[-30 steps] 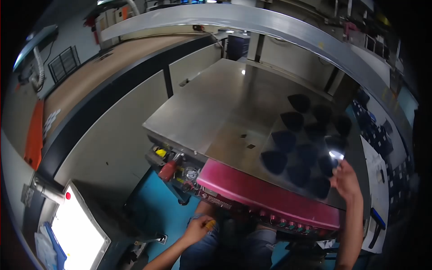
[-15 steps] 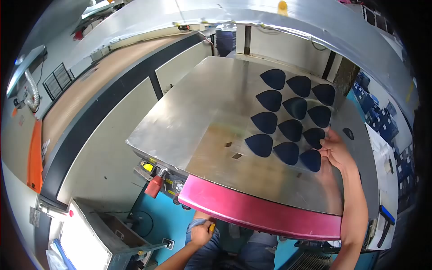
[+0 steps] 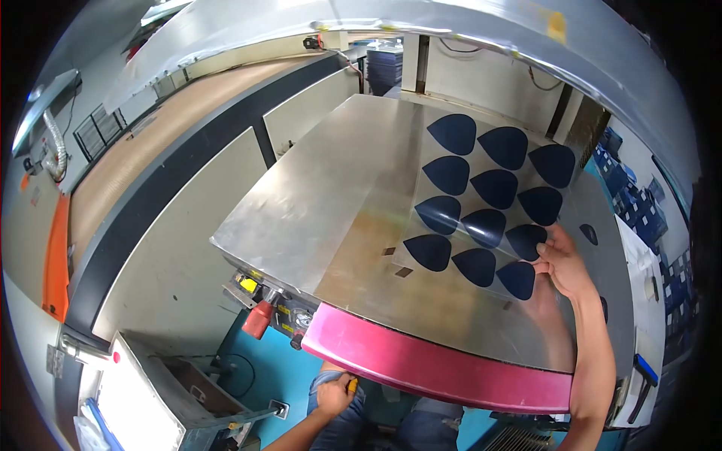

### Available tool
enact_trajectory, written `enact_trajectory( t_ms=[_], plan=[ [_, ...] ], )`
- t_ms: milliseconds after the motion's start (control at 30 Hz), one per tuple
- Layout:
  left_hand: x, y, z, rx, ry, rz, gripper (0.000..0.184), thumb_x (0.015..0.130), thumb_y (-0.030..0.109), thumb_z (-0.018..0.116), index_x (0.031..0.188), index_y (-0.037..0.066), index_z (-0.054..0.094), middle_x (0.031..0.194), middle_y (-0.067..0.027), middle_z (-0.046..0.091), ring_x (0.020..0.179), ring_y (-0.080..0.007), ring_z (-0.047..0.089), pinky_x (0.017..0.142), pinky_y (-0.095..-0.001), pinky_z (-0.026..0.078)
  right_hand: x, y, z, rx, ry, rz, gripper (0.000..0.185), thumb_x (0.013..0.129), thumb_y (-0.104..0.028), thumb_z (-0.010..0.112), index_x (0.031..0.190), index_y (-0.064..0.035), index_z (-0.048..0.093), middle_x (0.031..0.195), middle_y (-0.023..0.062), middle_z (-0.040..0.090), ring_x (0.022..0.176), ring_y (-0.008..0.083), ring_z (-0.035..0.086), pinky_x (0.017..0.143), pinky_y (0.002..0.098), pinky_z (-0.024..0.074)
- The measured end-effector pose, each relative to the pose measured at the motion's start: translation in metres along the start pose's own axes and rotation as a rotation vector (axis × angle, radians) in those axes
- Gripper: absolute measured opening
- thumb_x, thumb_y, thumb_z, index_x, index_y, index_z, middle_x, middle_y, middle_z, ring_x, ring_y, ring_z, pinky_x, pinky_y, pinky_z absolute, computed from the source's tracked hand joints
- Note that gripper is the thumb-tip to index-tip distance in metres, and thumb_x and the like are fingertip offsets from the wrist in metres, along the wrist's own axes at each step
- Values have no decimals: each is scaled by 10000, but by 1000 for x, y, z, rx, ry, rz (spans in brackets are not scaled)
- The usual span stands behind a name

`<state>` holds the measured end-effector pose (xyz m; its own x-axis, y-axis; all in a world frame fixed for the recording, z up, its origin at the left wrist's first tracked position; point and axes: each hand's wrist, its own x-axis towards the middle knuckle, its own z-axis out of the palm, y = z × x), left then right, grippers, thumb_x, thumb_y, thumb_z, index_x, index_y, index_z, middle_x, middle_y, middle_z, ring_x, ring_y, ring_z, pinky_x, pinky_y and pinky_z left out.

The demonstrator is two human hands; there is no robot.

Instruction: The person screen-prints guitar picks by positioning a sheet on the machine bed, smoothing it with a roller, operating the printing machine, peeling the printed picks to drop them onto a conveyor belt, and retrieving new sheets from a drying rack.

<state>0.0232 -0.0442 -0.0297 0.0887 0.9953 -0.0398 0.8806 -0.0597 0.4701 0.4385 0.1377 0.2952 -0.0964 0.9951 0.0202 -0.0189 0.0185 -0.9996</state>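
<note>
Several dark blue petal-shaped pieces lie in rows on a clear sheet over the metal table. The sheet looks partly raised off the metal, with glare across its middle. My right hand pinches the sheet's right edge beside the near-right pieces, thumb on top. Low in front of the table, by my knee, my left hand is closed around a small yellow object. Two small dark marks show near the sheet's near-left corner.
A pink front panel edges the table, with a red knob at its left. Overhead spans a metal beam. A conveyor runs at left, above a lit white panel. A blue-handled tool lies at right.
The overhead beam stands higher than a second ago, and the pieces are brightly lit. Since half a second ago, the sheet's far right part has risen and shifted in my right hand. My left hand stays low.
</note>
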Motion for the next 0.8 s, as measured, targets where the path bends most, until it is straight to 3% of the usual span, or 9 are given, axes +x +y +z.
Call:
enact_trajectory(
  t_ms=[200,300,467,600,667,700,733,767,800],
  plan=[
    [3,2,11,1,3,9,227,769,260,627,974,166,613,634,-135,621,567,-337,611,527,-468,466,-3,3,6,-60,61,-21,361,900,5,465,1257,-50,463,981,40,600,846,103,563,723,222,458],
    [5,4,13,-2,-4,30,217,767,263,631,959,161,616,626,-136,617,559,-335,609,524,-468,468,2,10,-5,-498,126,67,465,877,-53,525,1326,-39,407,1193,131,549,1150,237,515,1000,351,400],
    [2,7,7,8,31,54,199,787,273,625,947,154,622,628,-136,619,570,-327,615,536,-465,473,-29,13,-15,-1100,243,-71,564,808,-207,643,1308,-25,455,1366,234,410,1329,360,304,1086,384,265],
    [-2,9,-1,0,50,15,181,803,276,621,925,143,628,645,-133,631,593,-323,623,565,-451,481,-115,24,-170,-1100,428,-47,527,818,-298,637,1239,2,535,1352,233,436,1286,335,389,1053,382,322],
    [-5,7,-2,-20,68,8,176,796,269,629,916,140,632,655,-133,636,603,-324,626,578,-448,483,-200,57,-304,-1111,949,141,486,868,-309,578,1230,13,538,1298,235,492,1178,355,501,1002,355,383],
    [-6,6,-4,-16,70,9,173,794,266,631,911,139,633,661,-134,637,609,-326,626,581,-450,483,-254,55,-359,-1369,1108,472,467,891,-310,527,1209,31,544,1216,238,549,1118,384,535,977,365,409],
    [-7,6,-5,-12,71,6,171,791,262,633,907,137,634,667,-135,639,614,-328,626,585,-452,482,-323,61,-400,-1786,978,701,472,890,-311,499,1199,43,547,1134,238,590,1092,377,548,955,404,426],
    [-8,7,-6,-9,71,1,168,788,259,636,903,136,635,672,-136,641,619,-330,627,588,-453,481,-383,77,-431,-1787,1206,878,426,890,-294,485,1228,-45,559,1105,219,604,1073,346,566,937,429,438],
    [-8,10,-7,0,59,-9,168,786,256,637,902,135,635,676,-137,642,622,-332,626,592,-455,480,-441,94,-452,-1917,1219,752,394,907,-300,450,1237,-117,565,1147,211,595,1073,346,570,918,445,445]
  ],
)
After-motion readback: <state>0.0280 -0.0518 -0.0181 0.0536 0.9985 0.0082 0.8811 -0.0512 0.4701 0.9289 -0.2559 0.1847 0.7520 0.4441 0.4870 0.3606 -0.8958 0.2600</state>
